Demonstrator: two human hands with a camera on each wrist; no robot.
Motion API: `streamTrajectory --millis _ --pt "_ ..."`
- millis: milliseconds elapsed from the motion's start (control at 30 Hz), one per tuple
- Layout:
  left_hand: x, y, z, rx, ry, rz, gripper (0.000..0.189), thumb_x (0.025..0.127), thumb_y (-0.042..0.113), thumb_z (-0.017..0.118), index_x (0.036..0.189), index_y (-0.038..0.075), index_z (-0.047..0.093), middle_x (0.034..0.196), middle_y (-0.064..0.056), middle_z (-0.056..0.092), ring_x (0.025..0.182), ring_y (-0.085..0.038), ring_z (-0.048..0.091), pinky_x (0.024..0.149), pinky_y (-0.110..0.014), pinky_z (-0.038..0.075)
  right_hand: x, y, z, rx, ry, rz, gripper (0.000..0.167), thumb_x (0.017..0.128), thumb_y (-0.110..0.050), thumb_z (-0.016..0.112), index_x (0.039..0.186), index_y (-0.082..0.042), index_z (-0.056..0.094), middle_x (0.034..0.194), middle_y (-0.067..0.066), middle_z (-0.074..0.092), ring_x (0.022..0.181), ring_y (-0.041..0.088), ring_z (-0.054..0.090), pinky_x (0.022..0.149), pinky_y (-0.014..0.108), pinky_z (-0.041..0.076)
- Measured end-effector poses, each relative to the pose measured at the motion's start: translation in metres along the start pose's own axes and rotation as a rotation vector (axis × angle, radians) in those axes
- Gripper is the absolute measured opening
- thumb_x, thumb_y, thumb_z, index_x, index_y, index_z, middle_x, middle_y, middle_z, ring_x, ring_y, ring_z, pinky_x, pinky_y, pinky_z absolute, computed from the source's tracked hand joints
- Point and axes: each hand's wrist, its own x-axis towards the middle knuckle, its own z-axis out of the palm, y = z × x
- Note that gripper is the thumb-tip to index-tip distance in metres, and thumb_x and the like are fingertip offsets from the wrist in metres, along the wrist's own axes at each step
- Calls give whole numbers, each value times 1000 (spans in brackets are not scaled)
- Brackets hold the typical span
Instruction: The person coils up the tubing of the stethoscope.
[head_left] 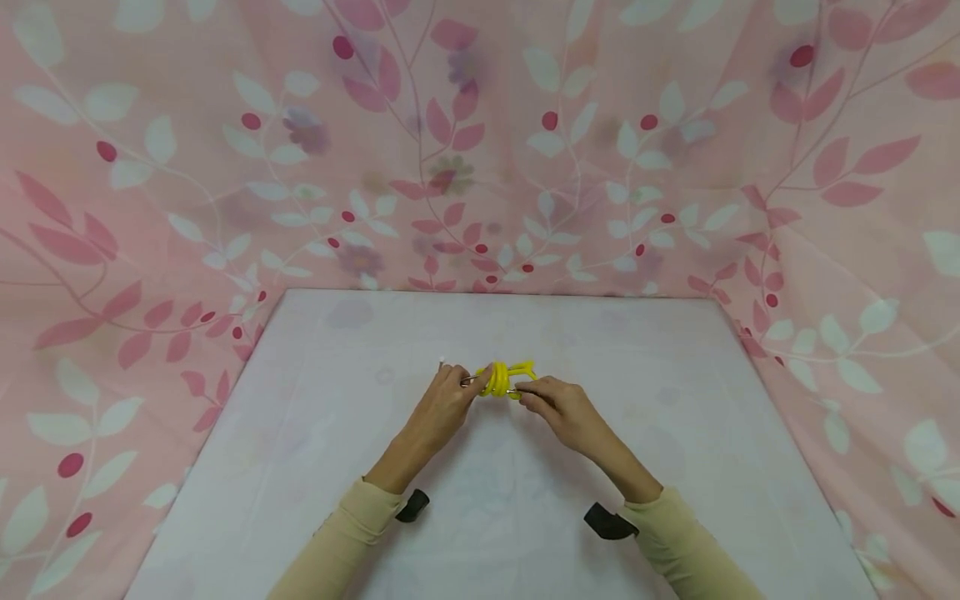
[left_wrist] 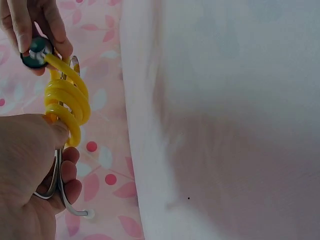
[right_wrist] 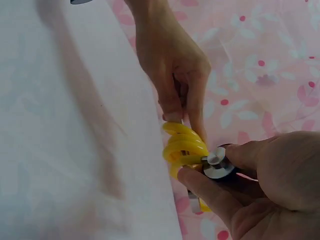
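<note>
A stethoscope with yellow tubing (head_left: 498,379) is held up between both hands over the table. The tubing is wound in several coils around its metal ear tubes (left_wrist: 62,182). My left hand (head_left: 442,404) grips the ear tubes and the near end of the coils; a pale ear tip (left_wrist: 90,214) sticks out below that hand in the left wrist view. At the other end, my right hand (head_left: 568,412) pinches the round metal chest piece (right_wrist: 218,161) between thumb and fingers. A yellow loop (head_left: 525,368) projects past the coils on the far side.
A white cloth-covered table (head_left: 510,517) lies beneath the hands. Pink leaf-patterned fabric (head_left: 480,150) hangs behind it and on both sides. Dark wrist-camera mounts (head_left: 611,522) show at the cuffs.
</note>
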Motion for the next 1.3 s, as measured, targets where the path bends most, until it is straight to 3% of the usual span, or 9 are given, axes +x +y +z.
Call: streamTrajectory --millis 200,267,433,567,800,933,1033,1133,1300 --pt "0 4 -3 3 -19 33 63 87 3 72 142 25 53 95 -11 60 85 -23 56 99 -46 50 7 0 -11 91 -40 82 21 97 -8 60 113 3 68 106 17 73 89 24 74 75 24 59" --pt "0 5 -4 7 -9 48 64 86 2 72 143 26 53 95 -11 59 85 -23 56 98 -45 51 9 1 -14 64 -38 99 20 95 -11 63 110 1 71 100 13 73 82 21 73 71 22 58" --pt "1 5 -5 26 15 80 64 87 3 72 143 26 53 95 -11 60 85 -22 54 81 -31 52 13 -2 -21 -41 -60 75 22 94 -12 65 111 -2 74 87 8 58 70 16 61 61 20 51" --pt "1 5 -5 46 22 98 66 86 2 72 143 28 52 97 -11 60 86 -22 54 77 -29 51 17 -6 -28 -41 -139 106 25 96 -11 62 117 -1 71 87 10 54 64 18 62 59 22 53" --pt "0 8 -9 78 35 146 70 85 -2 72 144 30 51 98 -11 59 88 -23 53 80 -30 52 27 2 -46 84 -282 364 33 97 -25 63 124 -6 60 89 19 60 55 20 62 56 32 58" --pt "0 10 -10 84 41 155 71 85 -1 73 145 31 50 99 -10 59 88 -22 53 80 -29 52 29 7 -55 157 -446 440 39 99 -32 58 129 -7 57 93 14 60 68 25 64 65 38 60" --pt "0 11 -9 94 30 177 70 86 0 72 145 31 49 100 -10 59 89 -21 53 80 -27 52 30 13 -58 158 -533 415 37 101 -29 56 128 -5 60 98 13 64 81 27 64 73 38 59" --pt "1 12 -6 97 -5 192 68 89 1 70 145 33 48 102 -8 59 90 -20 52 80 -25 51 30 19 -57 138 -526 368 30 100 -23 57 120 -3 66 102 12 68 89 25 63 79 36 57" --pt "3 12 -3 85 -34 194 63 91 -1 65 142 34 53 101 -7 58 91 -20 53 79 -25 50 27 29 -51 150 -422 364 25 95 -19 64 112 -1 70 104 13 71 89 24 65 80 34 56"
